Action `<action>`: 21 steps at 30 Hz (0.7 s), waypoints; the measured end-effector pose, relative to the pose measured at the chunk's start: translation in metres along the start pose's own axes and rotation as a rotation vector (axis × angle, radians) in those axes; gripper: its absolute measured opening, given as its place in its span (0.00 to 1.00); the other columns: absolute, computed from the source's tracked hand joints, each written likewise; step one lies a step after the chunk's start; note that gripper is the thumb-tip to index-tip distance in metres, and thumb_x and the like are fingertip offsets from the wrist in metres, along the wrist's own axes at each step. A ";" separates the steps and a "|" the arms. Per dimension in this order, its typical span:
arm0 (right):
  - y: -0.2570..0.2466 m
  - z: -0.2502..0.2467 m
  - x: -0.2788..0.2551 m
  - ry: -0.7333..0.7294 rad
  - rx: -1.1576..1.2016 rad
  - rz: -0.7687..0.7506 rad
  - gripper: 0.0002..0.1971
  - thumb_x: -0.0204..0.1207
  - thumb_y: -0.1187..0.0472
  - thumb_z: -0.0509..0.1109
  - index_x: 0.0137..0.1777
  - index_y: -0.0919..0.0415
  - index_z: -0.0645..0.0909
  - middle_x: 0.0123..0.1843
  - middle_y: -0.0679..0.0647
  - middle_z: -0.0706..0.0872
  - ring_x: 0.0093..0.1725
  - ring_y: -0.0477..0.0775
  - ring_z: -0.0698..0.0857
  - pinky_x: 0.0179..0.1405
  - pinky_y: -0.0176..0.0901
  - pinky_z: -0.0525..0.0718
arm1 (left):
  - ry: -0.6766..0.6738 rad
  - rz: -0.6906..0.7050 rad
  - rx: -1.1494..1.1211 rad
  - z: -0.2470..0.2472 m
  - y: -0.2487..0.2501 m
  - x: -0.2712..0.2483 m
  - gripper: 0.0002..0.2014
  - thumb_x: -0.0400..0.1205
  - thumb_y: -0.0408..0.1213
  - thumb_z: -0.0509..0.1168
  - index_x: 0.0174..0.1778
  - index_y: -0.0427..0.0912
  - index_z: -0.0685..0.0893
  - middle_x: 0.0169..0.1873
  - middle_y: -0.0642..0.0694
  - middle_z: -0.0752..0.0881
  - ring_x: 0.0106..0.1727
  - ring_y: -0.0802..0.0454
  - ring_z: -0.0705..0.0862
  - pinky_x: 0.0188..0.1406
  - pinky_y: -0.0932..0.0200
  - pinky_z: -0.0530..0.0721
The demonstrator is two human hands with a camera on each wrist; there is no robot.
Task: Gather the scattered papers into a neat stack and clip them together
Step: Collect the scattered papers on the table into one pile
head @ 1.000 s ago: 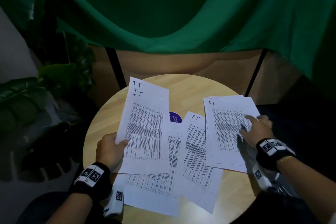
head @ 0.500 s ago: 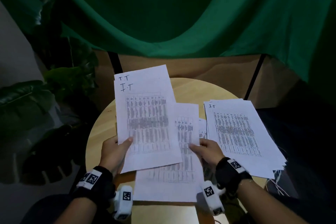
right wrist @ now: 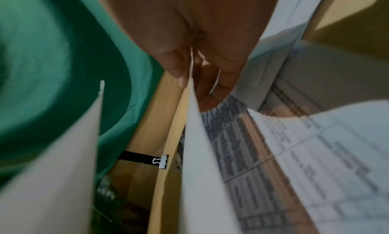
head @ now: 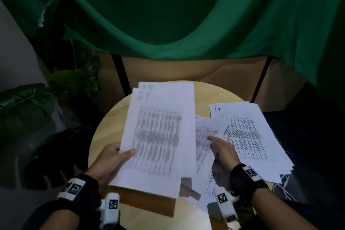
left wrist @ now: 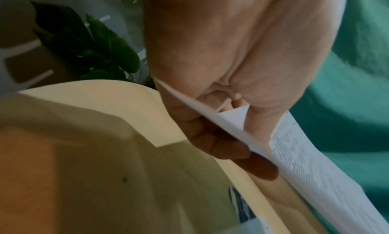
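My left hand holds a small bundle of printed sheets lifted over the round wooden table, thumb on top and fingers underneath. My right hand is at a single printed sheet in the middle of the table. In the right wrist view its thumb and fingers pinch that sheet's edge. A larger pile of papers lies at the right and hangs over the table edge. A small binder clip lies on the table beyond the sheets; the bundle hides it from the head camera.
A green curtain hangs behind the table. Leafy plants stand to the left. Black frame legs and a brown panel are at the back. Another sheet lies near the front edge.
The sheet my right hand held has joined the bundle in my left hand, which has risen and shifted right. My right hand has moved right to another sheet on the table.
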State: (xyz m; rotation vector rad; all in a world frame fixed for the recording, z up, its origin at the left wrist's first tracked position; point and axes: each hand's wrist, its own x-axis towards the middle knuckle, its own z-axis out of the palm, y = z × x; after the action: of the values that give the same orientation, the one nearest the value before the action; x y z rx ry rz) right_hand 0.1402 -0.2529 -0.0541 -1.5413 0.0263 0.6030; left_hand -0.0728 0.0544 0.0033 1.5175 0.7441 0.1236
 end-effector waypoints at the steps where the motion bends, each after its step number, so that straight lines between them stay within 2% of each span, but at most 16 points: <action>1: -0.004 0.005 -0.006 -0.045 0.061 0.048 0.18 0.88 0.46 0.66 0.68 0.52 0.89 0.55 0.46 0.86 0.39 0.38 0.86 0.32 0.41 0.84 | -0.027 -0.002 0.031 0.005 -0.004 -0.001 0.11 0.90 0.29 0.73 0.66 0.31 0.93 0.59 0.35 0.98 0.57 0.34 0.99 0.60 0.37 0.96; 2: -0.008 0.009 -0.011 -0.082 0.090 0.070 0.22 0.86 0.38 0.66 0.63 0.53 0.90 0.55 0.47 0.87 0.46 0.45 0.87 0.41 0.48 0.86 | -0.052 0.000 0.058 0.011 -0.007 -0.003 0.10 0.90 0.27 0.73 0.65 0.31 0.93 0.58 0.35 0.98 0.56 0.35 0.99 0.55 0.42 0.97; 3: -0.012 0.015 -0.016 -0.107 0.086 0.065 0.22 0.84 0.36 0.67 0.58 0.54 0.88 0.53 0.46 0.87 0.50 0.50 0.87 0.50 0.51 0.85 | -0.074 0.000 0.083 0.016 -0.011 -0.004 0.09 0.90 0.26 0.72 0.64 0.31 0.93 0.57 0.35 0.99 0.55 0.36 0.99 0.51 0.47 0.98; 4: -0.011 0.020 -0.017 -0.128 0.037 0.027 0.18 0.84 0.38 0.69 0.51 0.54 0.84 0.47 0.45 0.85 0.49 0.52 0.84 0.52 0.49 0.81 | -0.095 -0.005 0.097 0.021 -0.014 -0.004 0.08 0.90 0.25 0.71 0.63 0.30 0.93 0.56 0.36 0.99 0.55 0.37 0.99 0.48 0.51 0.97; 6: -0.006 0.029 -0.014 -0.084 -0.080 -0.097 0.19 0.85 0.49 0.73 0.37 0.50 0.69 0.33 0.44 0.71 0.36 0.51 0.72 0.38 0.42 0.69 | -0.084 0.008 0.126 0.025 -0.022 0.001 0.08 0.91 0.26 0.70 0.61 0.29 0.94 0.55 0.35 0.99 0.58 0.34 0.98 0.51 0.49 0.97; 8: 0.007 0.025 -0.005 0.022 -0.133 -0.131 0.24 0.86 0.57 0.72 0.34 0.48 0.61 0.31 0.43 0.63 0.31 0.49 0.63 0.34 0.42 0.60 | 0.055 0.059 0.206 0.023 -0.026 0.009 0.07 0.92 0.31 0.72 0.56 0.32 0.95 0.51 0.38 0.99 0.56 0.32 0.98 0.53 0.41 0.96; 10: 0.012 0.018 0.000 0.063 -0.177 -0.130 0.14 0.87 0.60 0.69 0.41 0.53 0.70 0.39 0.49 0.73 0.38 0.54 0.71 0.43 0.45 0.69 | 0.240 0.121 0.219 0.017 -0.021 0.013 0.07 0.92 0.36 0.72 0.56 0.38 0.95 0.50 0.42 0.99 0.53 0.35 0.99 0.57 0.36 0.95; 11: 0.013 0.014 -0.003 0.073 -0.195 -0.126 0.03 0.88 0.60 0.68 0.54 0.55 0.76 0.52 0.52 0.77 0.50 0.55 0.77 0.55 0.47 0.75 | 0.291 0.146 0.158 0.015 -0.016 0.013 0.07 0.92 0.37 0.72 0.59 0.39 0.95 0.51 0.43 1.00 0.53 0.36 0.99 0.59 0.35 0.95; 12: 0.017 0.008 -0.003 0.085 -0.211 -0.114 0.14 0.88 0.62 0.67 0.72 0.55 0.74 0.67 0.53 0.76 0.67 0.56 0.78 0.70 0.51 0.75 | 0.306 0.162 0.069 0.014 -0.012 0.013 0.08 0.92 0.37 0.72 0.61 0.39 0.95 0.53 0.43 1.00 0.55 0.37 0.99 0.61 0.34 0.95; 13: 0.020 0.002 -0.005 0.068 -0.209 -0.131 0.27 0.88 0.66 0.65 0.85 0.51 0.64 0.79 0.49 0.70 0.79 0.53 0.71 0.80 0.54 0.70 | 0.293 0.165 -0.016 0.015 -0.007 0.012 0.09 0.92 0.37 0.72 0.64 0.39 0.95 0.54 0.42 1.00 0.56 0.37 0.99 0.63 0.34 0.94; 14: 0.020 -0.002 -0.008 0.048 -0.184 -0.156 0.36 0.88 0.69 0.63 0.90 0.45 0.55 0.86 0.45 0.62 0.85 0.52 0.65 0.83 0.57 0.69 | 0.256 0.164 -0.077 0.020 -0.002 0.010 0.10 0.92 0.37 0.72 0.65 0.39 0.95 0.56 0.42 0.99 0.57 0.37 0.99 0.64 0.35 0.94; 15: 0.019 -0.005 -0.014 0.032 -0.178 -0.178 0.40 0.88 0.73 0.62 0.91 0.42 0.51 0.88 0.40 0.57 0.85 0.51 0.64 0.80 0.57 0.72 | 0.209 0.157 -0.096 0.026 0.001 0.009 0.10 0.93 0.37 0.71 0.66 0.39 0.94 0.57 0.42 0.99 0.58 0.37 0.99 0.65 0.35 0.93; 16: 0.014 -0.006 -0.021 0.010 -0.186 -0.186 0.40 0.87 0.75 0.61 0.91 0.43 0.53 0.87 0.38 0.57 0.84 0.52 0.68 0.75 0.54 0.76 | 0.157 0.145 -0.101 0.035 0.003 0.007 0.11 0.93 0.37 0.71 0.67 0.39 0.94 0.57 0.41 0.99 0.58 0.37 0.99 0.65 0.35 0.93; 18: 0.013 -0.011 -0.024 0.012 -0.169 -0.156 0.29 0.88 0.72 0.61 0.85 0.49 0.71 0.87 0.47 0.69 0.77 0.56 0.79 0.70 0.46 0.76 | 0.071 0.112 -0.097 0.058 0.004 0.003 0.10 0.93 0.37 0.71 0.66 0.38 0.94 0.57 0.40 0.99 0.58 0.36 0.99 0.64 0.35 0.94; 20: 0.007 -0.014 -0.030 0.026 -0.029 -0.072 0.14 0.90 0.57 0.65 0.72 0.51 0.84 0.80 0.52 0.79 0.74 0.53 0.81 0.77 0.50 0.74 | -0.005 0.091 -0.088 0.088 -0.002 0.000 0.10 0.93 0.35 0.71 0.65 0.37 0.93 0.56 0.40 0.99 0.56 0.38 0.99 0.59 0.40 0.96; 21: 0.007 -0.017 -0.031 0.014 0.071 -0.033 0.18 0.88 0.47 0.66 0.72 0.54 0.85 0.78 0.49 0.79 0.76 0.52 0.80 0.82 0.55 0.72 | -0.028 0.091 -0.067 0.104 -0.008 -0.001 0.09 0.93 0.34 0.70 0.65 0.36 0.93 0.54 0.42 1.00 0.54 0.41 1.00 0.54 0.45 0.97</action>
State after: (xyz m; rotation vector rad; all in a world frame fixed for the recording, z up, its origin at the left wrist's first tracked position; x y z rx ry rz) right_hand 0.1173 -0.2799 -0.0497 -1.4744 0.0326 0.5587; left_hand -0.0238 -0.0351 -0.0162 1.4866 0.6434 0.1933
